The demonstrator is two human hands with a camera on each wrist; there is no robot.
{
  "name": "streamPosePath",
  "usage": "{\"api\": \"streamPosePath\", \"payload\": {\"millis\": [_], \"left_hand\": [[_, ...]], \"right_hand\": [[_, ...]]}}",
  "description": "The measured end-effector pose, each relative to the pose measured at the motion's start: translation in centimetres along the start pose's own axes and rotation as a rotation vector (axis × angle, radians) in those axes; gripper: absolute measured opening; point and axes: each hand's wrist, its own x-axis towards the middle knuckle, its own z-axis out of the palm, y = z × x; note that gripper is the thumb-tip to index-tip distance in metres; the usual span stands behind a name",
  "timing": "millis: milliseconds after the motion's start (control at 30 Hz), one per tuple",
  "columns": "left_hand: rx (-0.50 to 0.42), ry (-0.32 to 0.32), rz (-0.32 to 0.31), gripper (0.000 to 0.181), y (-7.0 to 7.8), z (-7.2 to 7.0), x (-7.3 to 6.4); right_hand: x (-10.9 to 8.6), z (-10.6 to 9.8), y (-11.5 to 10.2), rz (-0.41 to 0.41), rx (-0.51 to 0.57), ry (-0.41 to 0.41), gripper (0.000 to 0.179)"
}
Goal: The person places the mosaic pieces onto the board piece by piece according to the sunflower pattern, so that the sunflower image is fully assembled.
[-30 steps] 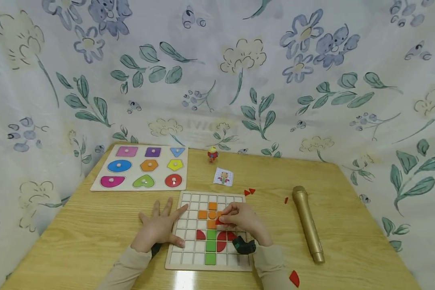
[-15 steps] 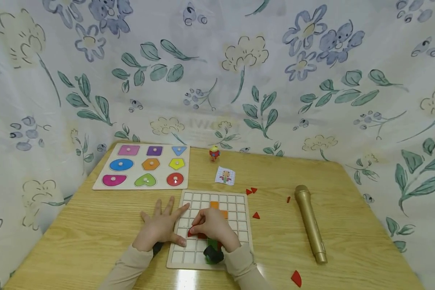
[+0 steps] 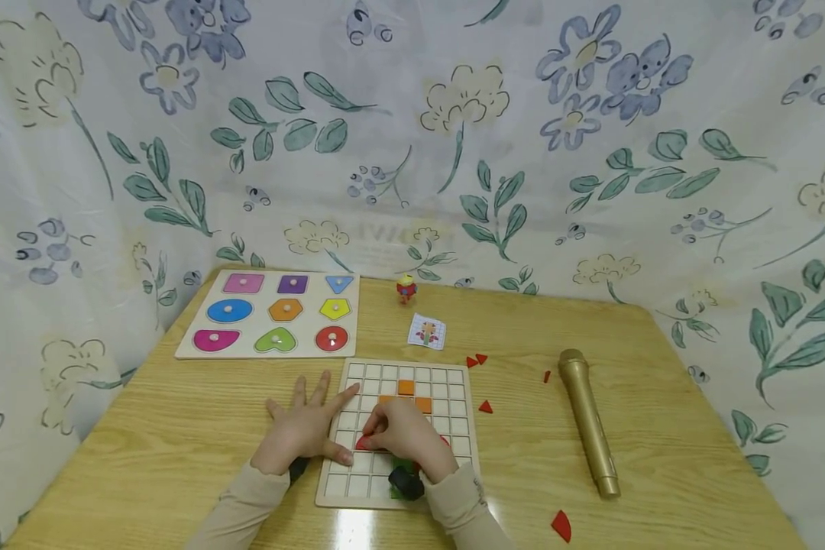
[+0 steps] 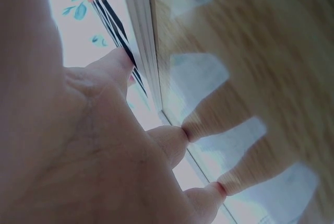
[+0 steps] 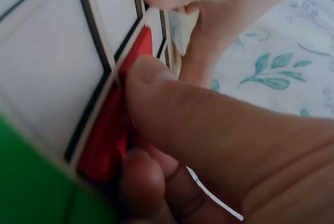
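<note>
My right hand (image 3: 404,429) bends over a white gridded wooden board (image 3: 447,393), pinching a red quarter-circle tile (image 3: 363,442) at a cell in its left part. Up close in the right wrist view, the thumb presses on this red tile (image 5: 140,51), beside another red tile (image 5: 104,135) and a green tile (image 5: 42,182). My left hand (image 3: 301,434) lies spread at the board's left edge, thumb and index finger on the board, other fingers on the table. Orange tiles (image 3: 422,405) sit in upper cells. The right hand hides much of the board's middle.
Right of the board lie several small red pieces (image 3: 486,406), a red quarter-circle (image 3: 561,525) and a gold microphone (image 3: 590,428). Behind are a pattern card (image 3: 427,332), a small toy figure (image 3: 406,290) and a knobbed shape puzzle (image 3: 268,321). A floral cloth (image 3: 412,153) hangs behind the table.
My right hand has carried the red tile leftward from beside the orange tiles and brought it down at a left cell. The left hand has stayed in place on the board's edge.
</note>
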Motion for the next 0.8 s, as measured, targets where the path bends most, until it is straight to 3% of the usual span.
{"api": "streamPosePath", "payload": {"millis": [400,533,800], "left_hand": [[0.01,-0.003,-0.004,0.112,0.0,0.1,0.2],[-0.003,-0.005,-0.006,0.112,0.0,0.2,0.3],[-0.012,-0.008,-0.003,0.113,-0.2,0.2,0.3]], "right_hand": [[-1.1,-1.9,1.5,-0.058,0.087,-0.063,0.009],[-2.1,-3.7,3.6,-0.069,0.137,-0.043,0.012],[-5.5,-7.9,8.6,-0.001,0.263,0.023,0.02]]}}
